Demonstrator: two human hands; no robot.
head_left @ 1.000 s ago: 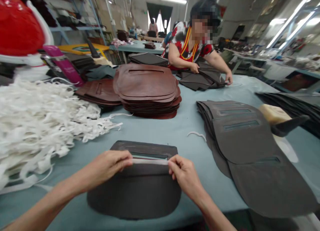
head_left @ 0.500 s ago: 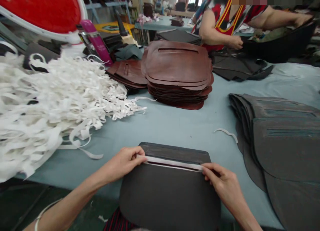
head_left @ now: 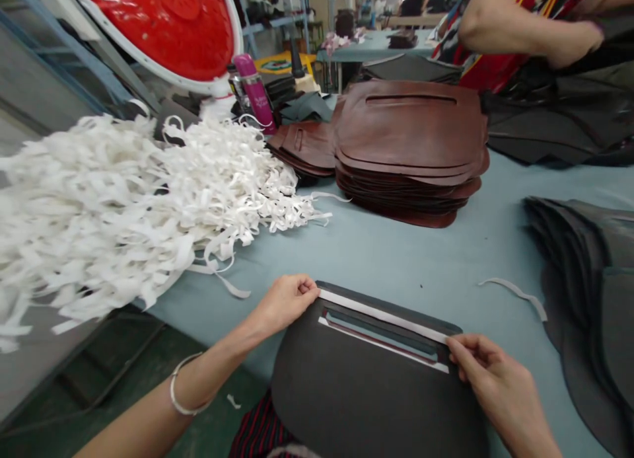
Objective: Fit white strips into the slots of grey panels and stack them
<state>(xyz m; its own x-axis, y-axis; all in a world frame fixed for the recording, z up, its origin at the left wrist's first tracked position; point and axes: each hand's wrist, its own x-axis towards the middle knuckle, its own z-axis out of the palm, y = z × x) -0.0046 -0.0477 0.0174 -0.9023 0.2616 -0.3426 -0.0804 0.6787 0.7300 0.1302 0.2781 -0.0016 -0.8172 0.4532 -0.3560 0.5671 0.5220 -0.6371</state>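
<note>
in the head view, the left hand (head_left: pixel 287 305) and right hand (head_left: pixel 498 372), fingertips pinched closed, hold opposite ends of a white strip (head_left: pixel 381 314) taut along a dark panel (head_left: pixel 371 395), beyond its slot. another strip (head_left: pixel 381 345) edges the slot's near side. the panel lies across the near edge of the blue table (head_left: pixel 396 266).
</note>
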